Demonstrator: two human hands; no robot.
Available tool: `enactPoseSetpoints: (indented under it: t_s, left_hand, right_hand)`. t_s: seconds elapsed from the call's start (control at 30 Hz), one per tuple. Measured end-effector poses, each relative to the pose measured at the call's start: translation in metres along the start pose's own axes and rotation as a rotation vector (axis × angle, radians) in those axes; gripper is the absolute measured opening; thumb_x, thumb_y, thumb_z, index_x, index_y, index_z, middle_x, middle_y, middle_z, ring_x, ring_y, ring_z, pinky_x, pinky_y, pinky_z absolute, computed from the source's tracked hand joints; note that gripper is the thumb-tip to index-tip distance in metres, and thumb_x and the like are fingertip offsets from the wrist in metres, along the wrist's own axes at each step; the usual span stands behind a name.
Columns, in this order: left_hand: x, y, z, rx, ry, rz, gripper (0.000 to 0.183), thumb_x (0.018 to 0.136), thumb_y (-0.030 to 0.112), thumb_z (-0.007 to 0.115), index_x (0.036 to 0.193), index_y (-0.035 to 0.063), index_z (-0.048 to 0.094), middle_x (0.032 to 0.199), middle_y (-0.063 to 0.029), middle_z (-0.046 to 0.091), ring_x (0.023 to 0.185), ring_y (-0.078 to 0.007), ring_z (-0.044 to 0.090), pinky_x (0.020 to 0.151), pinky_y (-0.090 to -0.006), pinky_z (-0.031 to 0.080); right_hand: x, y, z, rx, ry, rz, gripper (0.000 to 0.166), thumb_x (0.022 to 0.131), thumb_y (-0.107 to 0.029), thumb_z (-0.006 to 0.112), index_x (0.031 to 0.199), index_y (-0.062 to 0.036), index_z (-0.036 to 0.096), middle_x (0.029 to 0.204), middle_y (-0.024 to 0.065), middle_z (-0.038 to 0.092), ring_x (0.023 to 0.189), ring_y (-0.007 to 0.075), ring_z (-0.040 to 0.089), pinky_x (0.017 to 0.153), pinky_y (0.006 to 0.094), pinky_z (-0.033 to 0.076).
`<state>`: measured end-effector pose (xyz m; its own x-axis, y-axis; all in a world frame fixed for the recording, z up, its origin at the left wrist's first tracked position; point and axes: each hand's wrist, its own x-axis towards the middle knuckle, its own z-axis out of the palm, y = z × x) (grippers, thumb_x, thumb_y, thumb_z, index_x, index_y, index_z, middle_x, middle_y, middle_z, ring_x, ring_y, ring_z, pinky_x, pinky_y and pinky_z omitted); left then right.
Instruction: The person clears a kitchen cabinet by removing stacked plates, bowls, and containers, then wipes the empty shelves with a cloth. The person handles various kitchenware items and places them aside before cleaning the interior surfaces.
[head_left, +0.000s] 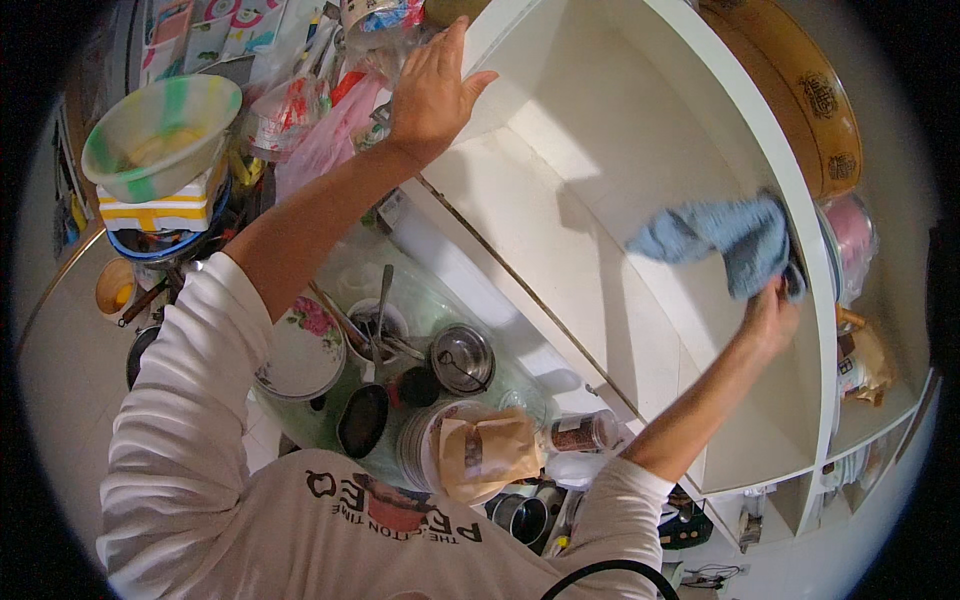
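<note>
A white cabinet compartment (570, 225) with bare inner walls stands before me. My right hand (772, 319) grips a light blue cloth (720, 240) beside the compartment's right side panel (795, 225). The cloth is blurred and its loose part hangs out to the left, inside the compartment. At the upper left, my left hand (435, 94) lies against the front edge of the left side panel (499, 34), thumb spread from the fingers, holding nothing that I can see.
Below the compartment, a glass tabletop (360, 262) carries floral plates (304, 360), a steel pot (461, 360), stacked plates with a brown paper bag (487, 454), and a clear jar (581, 433). A striped plastic basin (161, 135) stands left. Brown cardboard (810, 90) and bagged goods occupy the right-hand shelves.
</note>
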<state>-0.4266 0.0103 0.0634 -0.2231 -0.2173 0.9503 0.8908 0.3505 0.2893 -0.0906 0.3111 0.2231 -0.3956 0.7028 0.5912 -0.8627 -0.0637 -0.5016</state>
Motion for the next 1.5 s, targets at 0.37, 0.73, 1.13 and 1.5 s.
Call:
enactPoseSetpoints:
  t_s: [0.37,0.73,1.13,1.5]
  left_hand:
    - [-0.002,0.005,-0.002,-0.049,-0.09,-0.098,0.06,0.082,0.027,0.057,0.128,-0.0012,0.029,0.114,-0.0249,0.047,0.104,-0.0369,0.047,0.089,-0.0417,0.035]
    - [0.0,0.0,0.0,0.004,0.019,-0.008,0.065,0.074,0.029,0.063,0.122,-0.0046,0.036,0.104,-0.0209,0.054,0.092,-0.0338,0.053,0.082,-0.0384,0.041]
    - [0.006,0.006,-0.008,-0.076,-0.113,-0.159,0.067,0.07,0.027,0.067,0.12,-0.0057,0.036,0.107,-0.0201,0.052,0.098,-0.0318,0.051,0.087,-0.0376,0.038]
    - [0.003,0.002,-0.007,-0.157,-0.022,-0.049,0.066,0.072,0.019,0.066,0.123,-0.0064,0.032,0.111,-0.024,0.048,0.097,-0.0373,0.05,0.085,-0.0408,0.038]
  right_hand:
    - [-0.002,-0.056,-0.045,0.079,0.214,-0.273,0.035,0.088,-0.01,0.038,0.116,0.0105,0.044,0.122,0.0223,0.045,0.114,0.0349,0.041,0.101,0.0495,0.027]
    - [0.091,0.037,-0.026,-0.096,0.026,-0.344,0.043,0.085,-0.024,0.042,0.119,0.0021,0.046,0.126,0.0129,0.045,0.117,0.0284,0.04,0.101,0.0423,0.027]
    - [0.102,0.124,0.022,-1.671,-0.163,-0.818,0.061,0.078,-0.041,0.051,0.122,0.0003,0.044,0.128,0.0087,0.045,0.12,0.0191,0.039,0.104,0.0316,0.022]
    - [0.061,0.215,0.153,0.329,-0.299,0.288,0.045,0.091,-0.022,0.021,0.128,-0.0003,0.035,0.135,0.0138,0.033,0.123,0.0301,0.031,0.104,0.047,0.018]
